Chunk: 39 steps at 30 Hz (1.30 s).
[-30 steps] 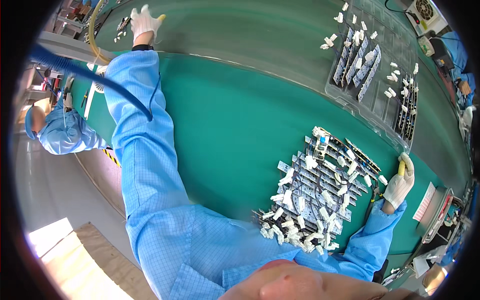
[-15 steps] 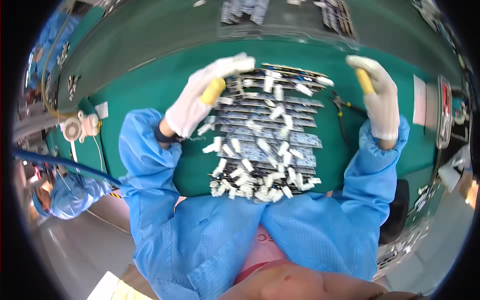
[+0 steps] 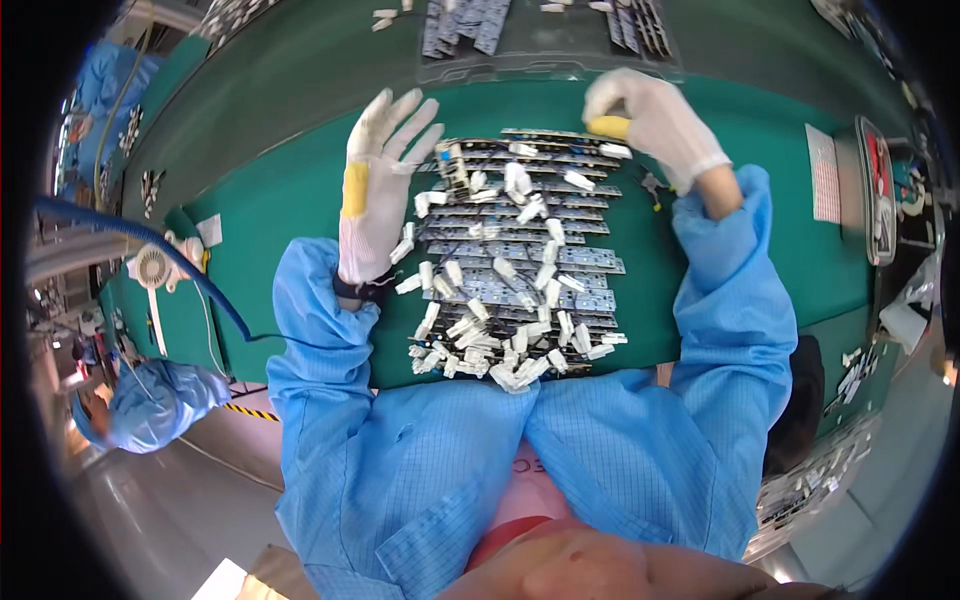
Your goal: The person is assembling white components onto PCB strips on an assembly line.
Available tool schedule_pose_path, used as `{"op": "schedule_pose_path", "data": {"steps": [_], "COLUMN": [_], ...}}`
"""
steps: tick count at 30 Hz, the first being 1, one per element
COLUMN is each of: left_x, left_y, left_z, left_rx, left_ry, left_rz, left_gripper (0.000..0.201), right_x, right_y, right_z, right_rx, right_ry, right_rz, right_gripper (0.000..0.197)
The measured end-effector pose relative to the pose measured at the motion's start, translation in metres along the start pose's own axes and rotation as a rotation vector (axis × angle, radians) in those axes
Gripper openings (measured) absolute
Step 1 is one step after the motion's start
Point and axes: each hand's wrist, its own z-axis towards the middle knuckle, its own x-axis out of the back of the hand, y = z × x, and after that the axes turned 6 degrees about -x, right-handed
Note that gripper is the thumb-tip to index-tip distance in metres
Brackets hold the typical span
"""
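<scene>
Rows of narrow circuit boards (image 3: 590, 260) lie side by side in front of me, with white plug connectors (image 3: 485, 345) on short dark wires heaped over them, thickest at the near end. My left hand (image 3: 378, 195), in a white glove with a yellow thumb cover, is beside the far left of the rows, open with fingers spread. Over the far right end of the rows, my right hand (image 3: 650, 125), gloved alike, has its fingers curled to the yellow-covered thumb. Whatever they pinch, if anything, is hidden. One short board piece (image 3: 452, 165) stands tilted near my left fingers.
Partly covered by my right arm, pliers (image 3: 655, 190) lie on the green mat (image 3: 740, 290). A clear tray (image 3: 550, 68) with more boards stands beyond. At left are a small fan (image 3: 152, 266) and a blue coiled hose (image 3: 150, 238); a bin (image 3: 880, 190) stands at right.
My right hand has moved left to the far right end of the boards, and its fingers have curled. My left hand has drawn back leftward from the boards and spread its fingers.
</scene>
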Motion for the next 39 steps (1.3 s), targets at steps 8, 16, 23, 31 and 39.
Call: {"op": "schedule_pose_path", "data": {"steps": [8,16,23,31,39], "left_x": [0.011,0.015,-0.016,-0.019,-0.014], "left_y": [0.009,0.009,0.071,0.068,0.066], "left_z": [0.002,0.000,-0.012,-0.036,-0.039], "left_rx": [0.037,0.094,0.324,0.175,0.035], "left_ry": [-0.015,-0.043,-0.143,0.064,0.041], "left_rz": [0.099,0.079,0.262,0.127,0.306], "left_gripper": [0.058,0.066,0.052,0.038,0.049], "right_x": [-0.018,0.029,-0.001,-0.015,-0.010], "right_y": [-0.024,-0.049,-0.103,-0.119,-0.116], "right_z": [-0.009,-0.017,-0.048,-0.052,-0.061], "right_rx": [-0.159,-0.265,0.122,-0.171,-0.257], "right_ry": [-0.178,0.316,0.304,0.083,0.107], "right_rz": [-0.152,0.779,0.357,1.189,0.917], "right_gripper": [0.036,0.031,0.067,0.061,0.045]}}
